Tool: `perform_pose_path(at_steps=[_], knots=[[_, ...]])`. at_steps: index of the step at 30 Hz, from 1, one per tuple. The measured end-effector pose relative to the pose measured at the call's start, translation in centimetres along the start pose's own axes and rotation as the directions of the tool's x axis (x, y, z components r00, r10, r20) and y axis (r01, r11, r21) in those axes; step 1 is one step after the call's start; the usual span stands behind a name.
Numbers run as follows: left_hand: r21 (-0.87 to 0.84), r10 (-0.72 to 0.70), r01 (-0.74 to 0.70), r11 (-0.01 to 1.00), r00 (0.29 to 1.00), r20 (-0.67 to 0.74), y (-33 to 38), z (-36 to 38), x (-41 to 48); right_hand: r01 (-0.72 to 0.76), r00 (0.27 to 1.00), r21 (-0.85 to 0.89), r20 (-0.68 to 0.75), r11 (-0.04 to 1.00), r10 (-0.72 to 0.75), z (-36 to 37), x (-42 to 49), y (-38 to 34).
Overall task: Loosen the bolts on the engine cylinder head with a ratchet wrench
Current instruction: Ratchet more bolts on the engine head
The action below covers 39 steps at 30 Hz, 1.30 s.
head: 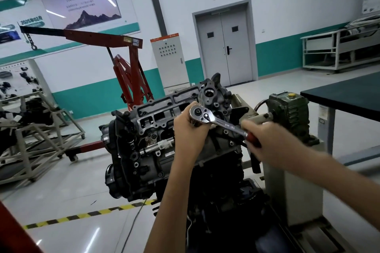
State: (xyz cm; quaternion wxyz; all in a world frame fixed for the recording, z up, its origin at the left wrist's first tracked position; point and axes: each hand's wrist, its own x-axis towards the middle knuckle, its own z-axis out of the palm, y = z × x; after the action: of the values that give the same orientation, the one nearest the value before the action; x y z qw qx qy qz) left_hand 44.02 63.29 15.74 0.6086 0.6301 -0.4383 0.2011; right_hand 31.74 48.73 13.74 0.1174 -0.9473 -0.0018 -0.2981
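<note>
Chrome ratchet wrench: left hand curls round its head, right hand grips the handle; hold it square to the cylinder head below, pull steadily.

Bare forearms end in left grip and right grip (the latter blurred).

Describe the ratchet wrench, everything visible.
The ratchet wrench has a shiny chrome round head with a small lever, a chrome shank and a dark red grip. It slopes down to the right above the engine cylinder head. The left hand curls under its head; the right hand grips the handle. Socket hidden.
</note>
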Motion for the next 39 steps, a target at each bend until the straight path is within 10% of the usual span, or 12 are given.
perform_pose_path(at_steps=[8,20,30,39], knots=[[-0.144,-0.087,0.073,0.987,0.992,-0.090,0.1,1.9,0.1,-0.109,0.958,0.606,-0.147,0.788,0.245,7.6,-2.9,-9.1],[0.013,-0.019,0.019,1.000,1.000,-0.007,0.0,0.5,0.3,0.116,0.992,-0.181,-0.017,0.977,-0.121,-3.0,1.7,1.8],[-0.104,-0.052,0.040,0.994,0.992,-0.112,0.1,1.5,-0.2,-0.121,0.957,0.595,-0.141,0.794,0.252,7.6,-3.2,-9.5],[-0.018,-0.091,0.091,0.996,0.995,0.040,0.4,-0.1,0.5,0.113,0.994,-0.111,0.018,0.987,-0.112,-2.6,0.9,1.0]])
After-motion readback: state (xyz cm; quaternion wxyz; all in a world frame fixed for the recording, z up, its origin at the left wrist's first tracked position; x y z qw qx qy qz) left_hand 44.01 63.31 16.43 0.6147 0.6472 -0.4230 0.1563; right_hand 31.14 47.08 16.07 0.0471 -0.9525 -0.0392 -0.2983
